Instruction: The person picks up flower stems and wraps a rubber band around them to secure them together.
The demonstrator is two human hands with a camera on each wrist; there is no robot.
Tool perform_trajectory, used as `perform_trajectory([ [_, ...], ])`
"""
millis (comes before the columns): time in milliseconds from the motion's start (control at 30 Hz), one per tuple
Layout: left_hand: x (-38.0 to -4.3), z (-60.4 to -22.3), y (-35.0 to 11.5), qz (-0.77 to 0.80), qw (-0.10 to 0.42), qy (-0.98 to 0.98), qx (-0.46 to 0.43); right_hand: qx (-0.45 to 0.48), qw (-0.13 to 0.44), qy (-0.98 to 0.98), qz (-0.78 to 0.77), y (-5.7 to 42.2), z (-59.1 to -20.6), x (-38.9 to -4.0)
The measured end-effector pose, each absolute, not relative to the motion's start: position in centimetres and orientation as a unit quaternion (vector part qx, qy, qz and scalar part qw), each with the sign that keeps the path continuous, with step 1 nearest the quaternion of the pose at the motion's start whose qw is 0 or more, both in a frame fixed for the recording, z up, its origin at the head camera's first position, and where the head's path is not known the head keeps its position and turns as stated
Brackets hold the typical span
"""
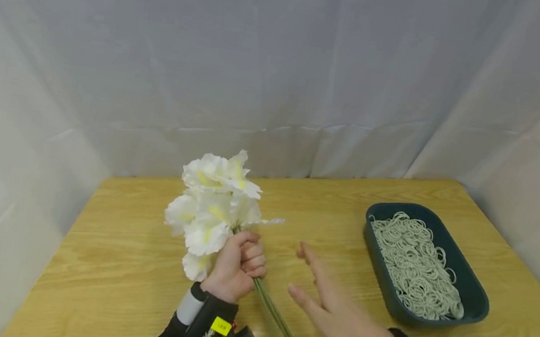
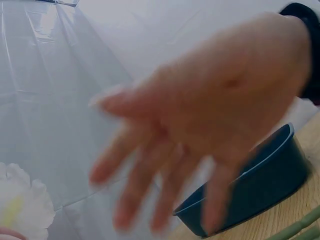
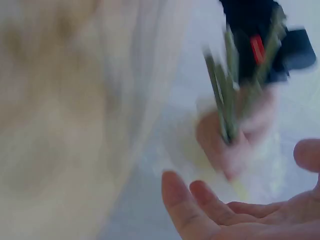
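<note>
White flowers (image 1: 210, 212), yellow-streaked, left hand (image 1: 235, 266) gripping 'em; right hand (image 1: 341, 309) splayed, probably empty; tub (image 1: 472, 303) of rings (image 1: 417, 270) near surface's (image 1: 109, 261) right edge.

Your wooden desk (image 1: 99, 260) and pale sheets (image 1: 283, 68)
You see the sheets hang creased behind the desk's far edge and to your left and right; the wood grain is yellowish.

The left hand (image 1: 238, 264) grips with its fingers curled; the right hand (image 1: 340, 314) hovers apart from it, fingers extended, thumb spread, palm facing left.
</note>
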State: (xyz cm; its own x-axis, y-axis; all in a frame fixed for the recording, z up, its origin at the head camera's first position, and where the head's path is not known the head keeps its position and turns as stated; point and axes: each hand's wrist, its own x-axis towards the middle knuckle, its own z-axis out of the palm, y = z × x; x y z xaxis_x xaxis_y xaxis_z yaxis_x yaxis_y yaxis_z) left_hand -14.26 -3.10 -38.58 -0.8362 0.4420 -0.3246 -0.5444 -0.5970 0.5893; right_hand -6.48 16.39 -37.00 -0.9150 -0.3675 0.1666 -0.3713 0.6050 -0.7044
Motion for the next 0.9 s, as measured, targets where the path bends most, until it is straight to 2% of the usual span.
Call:
perform_trajectory([
  [167, -14.1, -38.5, -3.2, 0.895, 0.269, 0.346, -0.079, 0.278, 0.211, -0.916, 0.199, 21.5, -34.2, -8.2],
  [233, -14.1, -38.5, -3.1, 0.897, 0.266, 0.344, -0.079, 0.292, 0.251, -0.914, 0.128, 23.9, -33.6, -9.3],
  [300, -14.2, -38.6, -3.1, 0.898, 0.263, 0.343, -0.076, 0.298, 0.266, -0.915, 0.055, 26.3, -33.4, -10.4],
  [367, -14.3, -38.7, -3.1, 0.900, 0.262, 0.343, -0.067, 0.302, 0.259, -0.917, -0.010, 28.8, -33.8, -11.6],
  [500, -14.3, -39.0, -3.2, 0.901, 0.266, 0.339, -0.040, 0.295, 0.188, -0.931, -0.103, 32.5, -35.4, -13.1],
  [667, -14.2, -39.1, -3.2, 0.905, 0.271, 0.327, -0.024, 0.308, 0.110, -0.932, -0.157, 34.8, -37.7, -14.1],
  [900, -14.4, -39.2, -3.0, 0.901, 0.255, 0.340, -0.082, 0.317, 0.077, -0.934, -0.148, 35.4, -39.4, -14.9],
])
